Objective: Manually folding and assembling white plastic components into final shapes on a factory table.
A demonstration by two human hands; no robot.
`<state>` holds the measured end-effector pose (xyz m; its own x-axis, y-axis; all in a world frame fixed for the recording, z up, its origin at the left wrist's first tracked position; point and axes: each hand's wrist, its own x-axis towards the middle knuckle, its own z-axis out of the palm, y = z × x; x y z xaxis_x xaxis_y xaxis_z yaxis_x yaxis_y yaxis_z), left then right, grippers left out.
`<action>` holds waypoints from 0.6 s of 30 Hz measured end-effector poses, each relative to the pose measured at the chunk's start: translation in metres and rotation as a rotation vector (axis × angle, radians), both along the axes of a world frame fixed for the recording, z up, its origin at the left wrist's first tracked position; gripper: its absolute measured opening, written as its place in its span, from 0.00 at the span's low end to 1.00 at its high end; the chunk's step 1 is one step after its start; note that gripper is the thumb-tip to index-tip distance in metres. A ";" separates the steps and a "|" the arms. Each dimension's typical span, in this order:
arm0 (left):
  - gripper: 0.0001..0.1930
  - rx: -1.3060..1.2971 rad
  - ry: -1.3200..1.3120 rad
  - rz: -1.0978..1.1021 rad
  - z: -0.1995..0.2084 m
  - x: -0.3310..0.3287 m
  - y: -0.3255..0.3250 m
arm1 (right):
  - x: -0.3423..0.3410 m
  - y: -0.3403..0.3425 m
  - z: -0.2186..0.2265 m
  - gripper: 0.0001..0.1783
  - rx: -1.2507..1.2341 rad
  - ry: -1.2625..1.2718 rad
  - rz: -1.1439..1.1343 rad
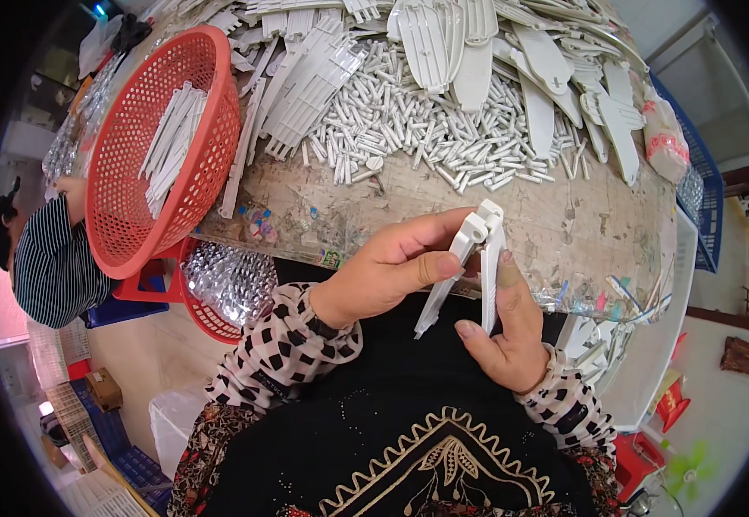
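Two long white plastic strips [489, 280] meet at a knobbed, hinge-like end at the top, and their lower ends spread apart in a narrow V. My left hand [374, 271] pinches the left strip between thumb and fingers near the upper end. Around the right strip, my right hand [517, 332] has its fingers along the outer side, and its thumb points inward lower down. Both hands are just off the front edge of the worktable [297, 202], above my lap. Beyond them lies a heap of small white plastic pegs [418, 116].
A red perforated basket [224, 112] holding thin white strips leans at the table's left. Flat white panels [547, 56] pile up at the back. Below the table edge, another red basket [211, 327] contains shiny silvery pieces. A person in a striped top [56, 267] is at far left.
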<state>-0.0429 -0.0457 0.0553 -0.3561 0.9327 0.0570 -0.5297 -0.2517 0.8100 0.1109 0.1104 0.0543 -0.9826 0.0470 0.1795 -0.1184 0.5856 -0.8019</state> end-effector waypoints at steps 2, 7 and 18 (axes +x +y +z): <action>0.29 -0.027 0.063 0.013 0.001 0.002 -0.002 | 0.001 -0.002 0.000 0.43 -0.008 0.005 0.026; 0.29 -0.112 0.210 0.042 -0.001 0.001 -0.002 | -0.007 -0.003 0.005 0.45 -0.038 0.066 -0.009; 0.15 -0.227 0.159 0.313 -0.007 0.029 0.010 | -0.014 -0.013 0.024 0.42 0.067 -0.188 -0.113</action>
<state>-0.0140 -0.0361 0.0487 -0.6281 0.7758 -0.0605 -0.3198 -0.1864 0.9290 0.0969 0.0978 0.0782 -0.9882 0.1531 -0.0003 0.0994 0.6396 -0.7623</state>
